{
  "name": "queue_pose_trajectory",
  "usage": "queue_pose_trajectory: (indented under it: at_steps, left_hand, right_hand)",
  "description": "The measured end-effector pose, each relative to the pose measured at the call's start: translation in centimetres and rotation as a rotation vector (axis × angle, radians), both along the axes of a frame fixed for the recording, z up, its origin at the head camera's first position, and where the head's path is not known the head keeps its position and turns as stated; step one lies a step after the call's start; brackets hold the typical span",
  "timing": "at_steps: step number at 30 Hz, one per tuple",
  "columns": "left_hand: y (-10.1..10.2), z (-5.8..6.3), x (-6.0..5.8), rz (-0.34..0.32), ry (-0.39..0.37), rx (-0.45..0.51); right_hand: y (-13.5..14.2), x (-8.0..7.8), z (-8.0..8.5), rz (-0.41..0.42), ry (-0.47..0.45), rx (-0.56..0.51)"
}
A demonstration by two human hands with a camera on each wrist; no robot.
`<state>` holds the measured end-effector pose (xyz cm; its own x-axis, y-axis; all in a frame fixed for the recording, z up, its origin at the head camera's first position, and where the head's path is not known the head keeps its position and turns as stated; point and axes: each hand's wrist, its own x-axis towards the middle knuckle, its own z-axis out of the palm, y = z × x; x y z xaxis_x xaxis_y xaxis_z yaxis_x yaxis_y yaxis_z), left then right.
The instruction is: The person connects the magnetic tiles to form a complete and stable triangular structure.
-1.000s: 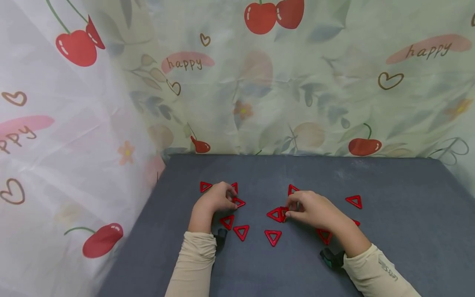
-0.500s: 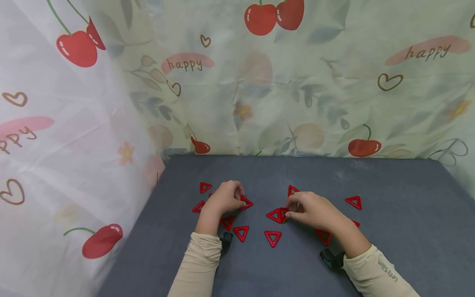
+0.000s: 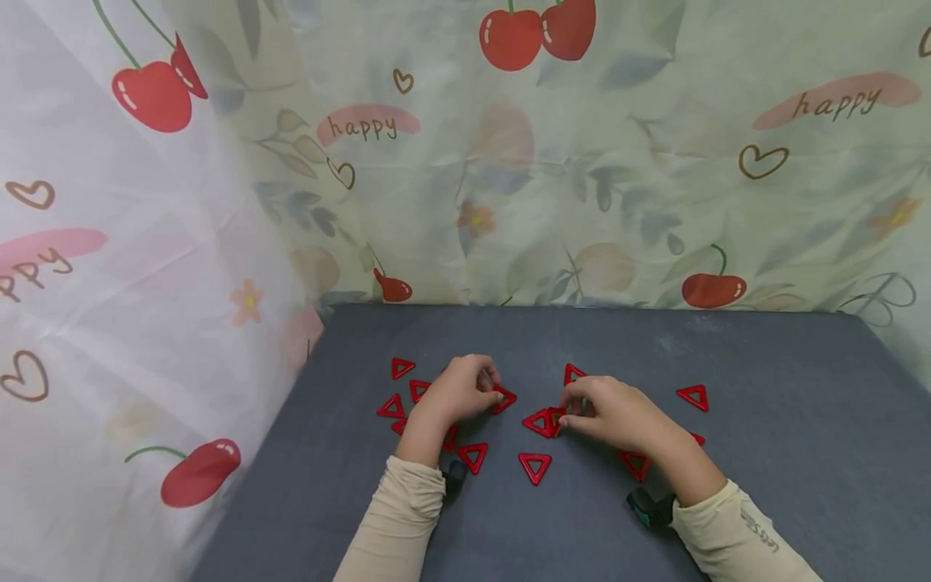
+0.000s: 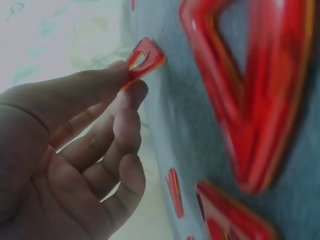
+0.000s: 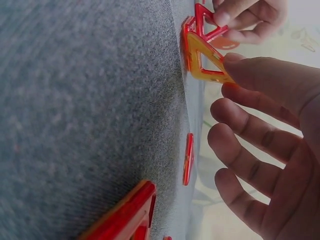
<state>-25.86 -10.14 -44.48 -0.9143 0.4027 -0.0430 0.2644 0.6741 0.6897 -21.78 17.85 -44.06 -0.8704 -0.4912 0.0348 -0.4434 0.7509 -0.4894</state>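
Several red hollow triangle tiles lie on a dark grey table (image 3: 582, 541). My left hand (image 3: 458, 392) pinches one triangle tile (image 4: 152, 61) between thumb and index finger, its other fingers loosely bent below. With thumb and index finger, my right hand (image 3: 618, 414) holds another triangle tile (image 5: 207, 76) tilted up on edge, its face orange-yellow in the right wrist view. That tile meets a flat triangle tile (image 3: 532, 422) to its left. In the head view, the left hand's tile is a short way left of this pair.
Loose triangle tiles lie around both hands, such as one in front (image 3: 535, 457), one by the left wrist (image 3: 474, 447) and one far right (image 3: 702, 396). Some are partly hidden under the forearms. A printed cloth (image 3: 465, 162) hangs behind the table.
My left hand has moved right with its triangle tile, closer to the right hand's pair, uncovering tiles behind it on the left. The right hand has stayed in place.
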Motion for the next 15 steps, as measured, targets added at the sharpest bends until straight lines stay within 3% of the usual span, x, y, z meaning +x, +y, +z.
queue_pose_trajectory:
  at_steps: [15]
  left_hand:
    - [3.2, 0.0, 0.9, -0.077, 0.047, 0.005]
  right_hand:
    - [0.0, -0.2, -0.2, 0.005, 0.013, -0.009]
